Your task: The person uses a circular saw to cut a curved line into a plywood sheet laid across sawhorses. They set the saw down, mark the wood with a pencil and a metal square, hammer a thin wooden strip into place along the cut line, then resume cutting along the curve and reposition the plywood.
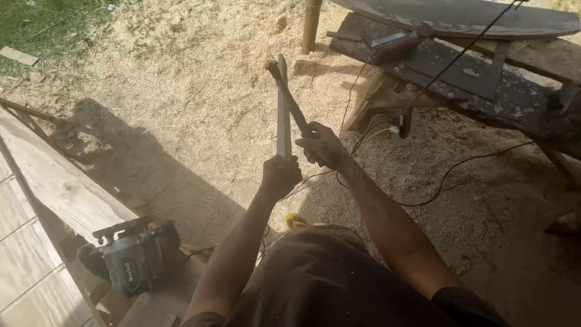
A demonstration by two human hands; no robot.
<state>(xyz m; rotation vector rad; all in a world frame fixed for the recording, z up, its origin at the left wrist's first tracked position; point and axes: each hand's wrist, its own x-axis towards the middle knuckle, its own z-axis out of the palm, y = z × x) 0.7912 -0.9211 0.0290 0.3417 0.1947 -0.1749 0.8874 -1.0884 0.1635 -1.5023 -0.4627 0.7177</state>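
My left hand [280,175] grips the lower end of a narrow pale wooden strip [282,109] that stands nearly upright in front of me. My right hand [324,145] holds the handle of a dark hammer-like tool [289,97] whose head lies against the upper end of the strip, crossing it at a slant. Both hands are raised above sawdust-covered ground [200,72].
A grey power planer [130,254] rests on a wooden plank [57,175] at lower left. A dark workbench [472,72] with a steel square and a long board stands at upper right. Black cables [454,169] trail across the ground. A wooden post [311,24] rises behind.
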